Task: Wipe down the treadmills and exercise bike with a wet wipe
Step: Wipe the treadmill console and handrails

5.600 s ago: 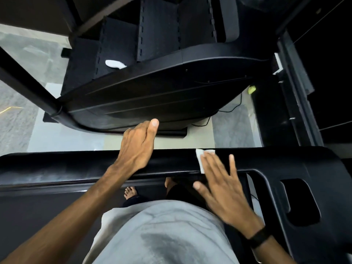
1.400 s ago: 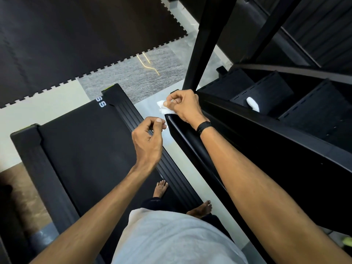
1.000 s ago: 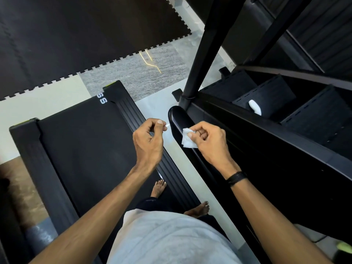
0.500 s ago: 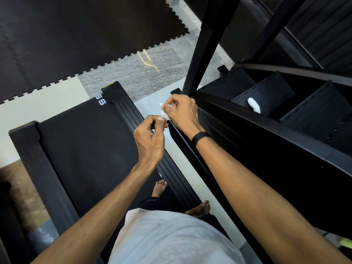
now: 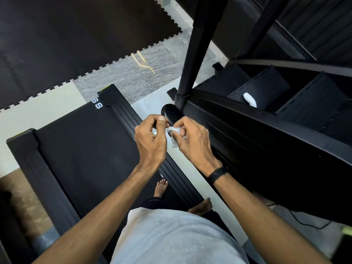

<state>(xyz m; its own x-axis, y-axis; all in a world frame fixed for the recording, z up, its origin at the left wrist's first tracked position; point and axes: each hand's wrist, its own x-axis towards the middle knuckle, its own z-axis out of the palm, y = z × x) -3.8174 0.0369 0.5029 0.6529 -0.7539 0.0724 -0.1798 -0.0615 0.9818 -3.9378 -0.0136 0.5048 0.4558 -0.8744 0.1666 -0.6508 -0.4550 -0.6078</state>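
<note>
The pale floor (image 5: 148, 103) carries a black treadmill (image 5: 80, 149), with dark interlocking mats (image 5: 76, 35) beyond its far end.

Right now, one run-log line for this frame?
phase: refolding wipe | right hand: grips wet wipe | left hand: pinches wipe | handrail: untouched

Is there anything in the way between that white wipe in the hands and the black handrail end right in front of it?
Nothing visible. The wipe is pinched by the right hand and left hand, just below the rounded handrail end; only the person's own fingertips lie near the gap.
</note>
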